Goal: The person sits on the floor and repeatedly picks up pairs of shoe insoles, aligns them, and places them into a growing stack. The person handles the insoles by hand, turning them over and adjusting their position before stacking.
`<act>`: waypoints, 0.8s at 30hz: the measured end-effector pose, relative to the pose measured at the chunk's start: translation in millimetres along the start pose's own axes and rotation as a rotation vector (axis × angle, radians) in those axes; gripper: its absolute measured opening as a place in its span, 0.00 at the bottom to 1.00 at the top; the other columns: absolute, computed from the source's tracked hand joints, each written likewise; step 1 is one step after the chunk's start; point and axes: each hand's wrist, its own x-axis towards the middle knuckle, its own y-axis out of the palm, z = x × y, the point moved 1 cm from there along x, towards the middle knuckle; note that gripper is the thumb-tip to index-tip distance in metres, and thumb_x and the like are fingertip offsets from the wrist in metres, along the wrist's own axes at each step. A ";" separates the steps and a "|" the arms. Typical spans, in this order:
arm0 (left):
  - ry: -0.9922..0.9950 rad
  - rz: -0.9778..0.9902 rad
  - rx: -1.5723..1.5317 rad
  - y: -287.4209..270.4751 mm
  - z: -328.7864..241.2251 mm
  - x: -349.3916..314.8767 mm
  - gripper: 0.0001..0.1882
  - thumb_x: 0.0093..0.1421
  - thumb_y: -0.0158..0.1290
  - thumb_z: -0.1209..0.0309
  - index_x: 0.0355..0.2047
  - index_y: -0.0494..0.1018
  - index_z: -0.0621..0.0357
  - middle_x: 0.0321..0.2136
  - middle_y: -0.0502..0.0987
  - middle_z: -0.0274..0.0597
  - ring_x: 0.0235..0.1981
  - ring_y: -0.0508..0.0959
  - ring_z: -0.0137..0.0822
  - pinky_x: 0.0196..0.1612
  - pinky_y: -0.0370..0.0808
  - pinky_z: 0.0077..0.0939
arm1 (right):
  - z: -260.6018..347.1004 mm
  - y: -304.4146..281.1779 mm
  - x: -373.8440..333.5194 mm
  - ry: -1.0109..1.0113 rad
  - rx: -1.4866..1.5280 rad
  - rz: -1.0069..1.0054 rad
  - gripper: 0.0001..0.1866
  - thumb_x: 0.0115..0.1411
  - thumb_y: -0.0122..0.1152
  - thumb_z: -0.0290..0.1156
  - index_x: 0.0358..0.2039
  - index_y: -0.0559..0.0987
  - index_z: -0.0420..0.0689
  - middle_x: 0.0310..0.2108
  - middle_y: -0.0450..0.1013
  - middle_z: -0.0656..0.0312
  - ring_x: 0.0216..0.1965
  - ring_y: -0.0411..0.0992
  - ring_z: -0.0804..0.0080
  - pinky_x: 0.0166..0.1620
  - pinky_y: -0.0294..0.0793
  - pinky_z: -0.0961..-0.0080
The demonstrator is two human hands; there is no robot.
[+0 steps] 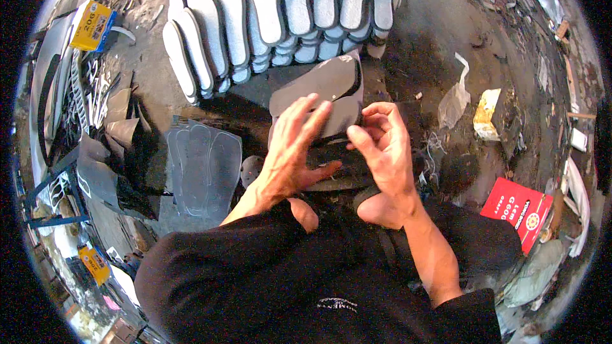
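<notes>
While the left hand (288, 143) spreads itself over the grey soles (311, 85), its fingers are fanned wide and laid across the upper piece, gripping nothing, with the thumb pointing away to the right. Over on the other side, the right hand (386, 146) is at the soles' right edge, thumb and forefinger bent towards each other; whether they pinch that edge, I cannot tell. The soles themselves lie at centre, one overlapping another at a slant, right in front of the sitter.

Just beyond, what a line-up: white soles (266, 3) in overlapping rows, fanned in a broad arc on the floor (430, 38). To the left of the left hand, a dark sheet (205, 169) carries pale sole outlines, with scraps (120, 111) heaped further out. Up at far left sits a yellow box (91, 27); on the right, a yellow-stained block (487, 114), and nearer the sitter, a red box (517, 209) beside the dark-clothed leg (475, 239).
</notes>
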 end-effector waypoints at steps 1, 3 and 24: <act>0.034 -0.063 0.019 6.4 0.9 5.0 0.53 0.51 0.74 0.70 0.76 0.61 0.54 0.73 0.65 0.55 0.72 0.67 0.59 0.72 0.67 0.52 | 7.6 11.3 -0.1 -0.006 0.011 0.013 0.22 0.67 0.72 0.26 0.57 0.72 0.43 0.48 0.75 0.61 0.46 0.77 0.76 0.50 0.83 0.74; 0.029 -0.139 -0.050 -6.7 -1.5 21.4 0.45 0.54 0.71 0.76 0.73 0.67 0.56 0.67 0.73 0.55 0.66 0.75 0.58 0.67 0.74 0.46 | 15.8 25.0 3.0 -0.061 0.011 0.134 0.24 0.68 0.72 0.28 0.60 0.72 0.43 0.52 0.74 0.61 0.51 0.77 0.74 0.58 0.76 0.74; -0.539 -0.122 -1.109 -34.1 -5.8 29.1 0.13 0.70 0.65 0.69 0.51 0.83 0.61 0.42 0.86 0.36 0.44 0.82 0.24 0.52 0.78 0.23 | 60.3 31.7 23.7 -0.757 -1.080 0.052 0.09 0.66 0.72 0.43 0.36 0.86 0.53 0.32 0.80 0.68 0.37 0.75 0.66 0.50 0.63 0.63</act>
